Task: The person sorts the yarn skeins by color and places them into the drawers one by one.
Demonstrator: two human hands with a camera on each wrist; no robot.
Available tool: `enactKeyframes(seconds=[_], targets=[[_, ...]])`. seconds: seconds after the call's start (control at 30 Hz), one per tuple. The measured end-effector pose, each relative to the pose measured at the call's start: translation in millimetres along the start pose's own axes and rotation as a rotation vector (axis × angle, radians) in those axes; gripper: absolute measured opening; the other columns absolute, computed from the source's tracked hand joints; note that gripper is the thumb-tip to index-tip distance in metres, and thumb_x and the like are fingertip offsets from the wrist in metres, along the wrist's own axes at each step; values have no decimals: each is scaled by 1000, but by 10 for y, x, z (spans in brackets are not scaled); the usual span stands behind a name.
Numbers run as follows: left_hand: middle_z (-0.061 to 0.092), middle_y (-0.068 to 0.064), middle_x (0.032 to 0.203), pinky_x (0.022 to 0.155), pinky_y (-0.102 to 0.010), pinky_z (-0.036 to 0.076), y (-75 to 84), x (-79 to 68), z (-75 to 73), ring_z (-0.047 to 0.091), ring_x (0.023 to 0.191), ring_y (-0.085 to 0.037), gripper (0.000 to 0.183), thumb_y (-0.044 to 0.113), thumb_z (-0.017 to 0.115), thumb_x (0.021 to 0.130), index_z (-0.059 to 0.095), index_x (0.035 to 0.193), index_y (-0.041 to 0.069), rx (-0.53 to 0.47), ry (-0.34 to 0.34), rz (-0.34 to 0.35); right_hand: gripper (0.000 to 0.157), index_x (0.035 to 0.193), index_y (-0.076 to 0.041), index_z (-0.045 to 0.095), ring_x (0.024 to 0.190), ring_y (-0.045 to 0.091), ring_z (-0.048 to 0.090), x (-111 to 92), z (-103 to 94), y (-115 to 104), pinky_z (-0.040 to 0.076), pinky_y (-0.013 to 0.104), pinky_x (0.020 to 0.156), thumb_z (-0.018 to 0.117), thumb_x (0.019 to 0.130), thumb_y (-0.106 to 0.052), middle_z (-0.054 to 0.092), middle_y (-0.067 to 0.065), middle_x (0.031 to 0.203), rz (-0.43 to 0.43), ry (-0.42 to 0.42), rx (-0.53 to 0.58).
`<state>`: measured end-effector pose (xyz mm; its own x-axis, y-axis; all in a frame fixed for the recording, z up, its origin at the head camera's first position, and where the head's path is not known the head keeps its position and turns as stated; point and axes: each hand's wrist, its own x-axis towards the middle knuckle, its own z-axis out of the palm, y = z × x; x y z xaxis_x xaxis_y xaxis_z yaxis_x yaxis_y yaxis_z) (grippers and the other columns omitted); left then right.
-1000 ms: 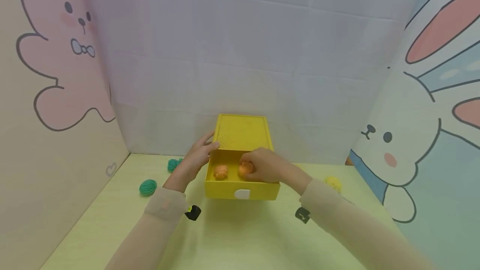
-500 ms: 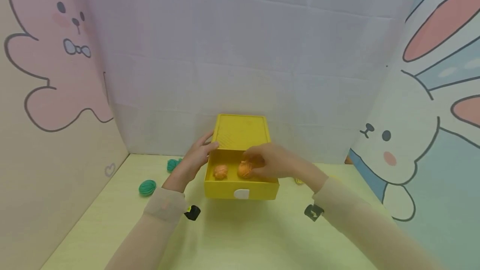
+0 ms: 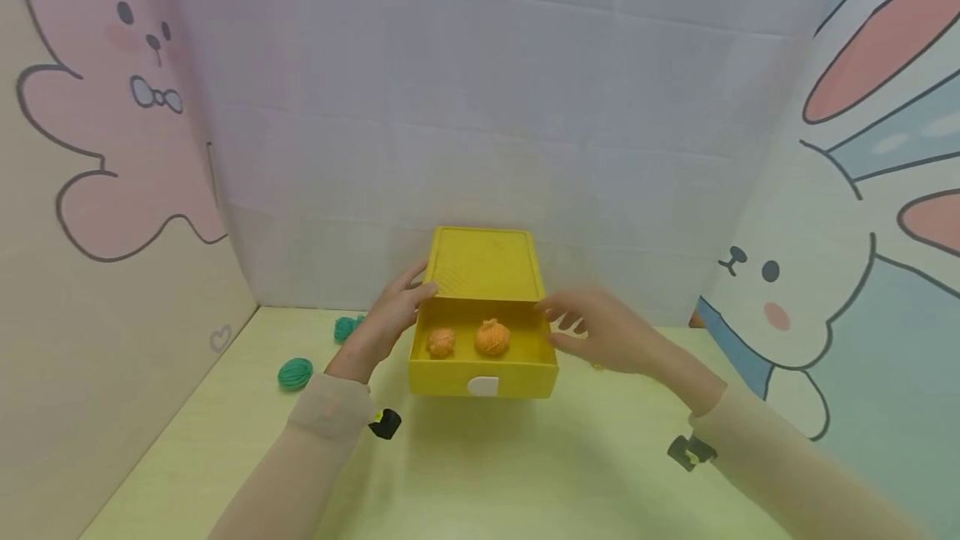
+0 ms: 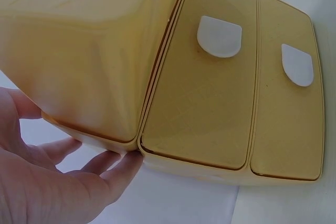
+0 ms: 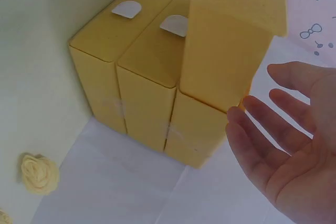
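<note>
A small yellow drawer cabinet (image 3: 487, 261) stands against the back wall, its top drawer (image 3: 442, 380) pulled out. Inside that drawer sit two orange yarn balls: a smaller one at the left (image 3: 441, 343) and a larger one at the right (image 3: 492, 338). My left hand (image 3: 384, 325) rests on the cabinet's left side, thumb at the top front edge. In the left wrist view its fingers (image 4: 123, 174) touch the cabinet's side. My right hand (image 3: 611, 332) is beside the drawer's right wall with fingers spread and nothing held; the right wrist view shows its bare palm (image 5: 302, 182).
Two green yarn balls lie left of the cabinet, one nearer (image 3: 296, 374) and one farther (image 3: 347, 328). A yellow yarn ball (image 5: 39, 174) lies on the right side. Two lower drawers, one in the middle (image 4: 202, 82) and one at the bottom (image 4: 289, 98), are closed.
My right hand has let go of the larger orange yarn ball and moved out of the drawer to the right. The left hand has stayed at the cabinet.
</note>
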<state>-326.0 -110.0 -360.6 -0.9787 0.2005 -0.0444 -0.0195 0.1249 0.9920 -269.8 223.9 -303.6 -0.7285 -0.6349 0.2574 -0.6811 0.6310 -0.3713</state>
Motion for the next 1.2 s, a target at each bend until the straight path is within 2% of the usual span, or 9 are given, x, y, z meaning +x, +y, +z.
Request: enactKeyframes(seconds=[0.2, 0.3, 0.47, 0.6, 0.77, 0.9, 1.1, 1.2], targets=[[29, -16, 172, 128, -60, 28, -1, -16, -12, 32, 157, -39, 69, 35, 53, 112, 21, 172, 27, 3, -8, 9, 27, 125, -4, 73, 89, 19, 74, -248, 88, 77, 64, 31, 76, 74, 98, -9, 76, 11, 114, 102, 50, -7], [29, -16, 172, 128, -60, 27, -2, -8, -7, 32, 157, -39, 68, 34, 52, 112, 21, 172, 26, 5, -12, 17, 23, 121, -7, 75, 87, 15, 72, -358, 152, 103, 63, 29, 76, 74, 98, -12, 77, 7, 111, 152, 37, -17], [29, -16, 172, 128, -61, 25, 2, 0, 0, 29, 158, -37, 67, 32, 52, 112, 22, 172, 25, 8, -10, 26, 22, 118, -8, 77, 83, 10, 71, -480, 273, 106, 60, 25, 71, 72, 101, -20, 78, 3, 107, 163, -46, 12], [29, -15, 172, 128, -61, 26, 14, 8, 3, 30, 158, -37, 66, 32, 52, 112, 23, 171, 26, 12, 0, 22, 23, 116, -8, 77, 80, 8, 70, -517, 379, 90, 60, 25, 71, 70, 103, -25, 77, -3, 100, 121, -130, 93], [30, -14, 171, 128, -60, 27, -3, 18, 11, 32, 157, -37, 66, 33, 53, 112, 24, 171, 27, 3, 5, 17, 25, 116, -10, 78, 82, 7, 71, -519, 513, 59, 60, 26, 72, 69, 104, -31, 79, -4, 100, 130, -231, 202], [30, -16, 171, 127, -60, 28, -15, 19, 15, 33, 156, -38, 67, 34, 53, 112, 23, 171, 27, 2, -3, 20, 33, 123, -8, 78, 89, 13, 74, -522, 594, 25, 62, 31, 77, 64, 108, -33, 80, 4, 112, 175, -303, 324], [31, -16, 171, 127, -60, 28, -11, 24, 15, 32, 157, -38, 67, 35, 54, 111, 23, 171, 28, 6, -3, 15, 41, 134, -5, 72, 101, 29, 75, -545, 700, -33, 64, 48, 88, 53, 112, -35, 77, 13, 119, 323, -403, 672], [30, -15, 171, 127, -61, 27, -4, 22, 10, 32, 157, -38, 67, 34, 54, 112, 23, 171, 28, 7, -2, 12, 46, 141, -3, 66, 109, 39, 72, -551, 760, -65, 62, 50, 94, 47, 114, -35, 74, 17, 124, 337, -433, 818]])
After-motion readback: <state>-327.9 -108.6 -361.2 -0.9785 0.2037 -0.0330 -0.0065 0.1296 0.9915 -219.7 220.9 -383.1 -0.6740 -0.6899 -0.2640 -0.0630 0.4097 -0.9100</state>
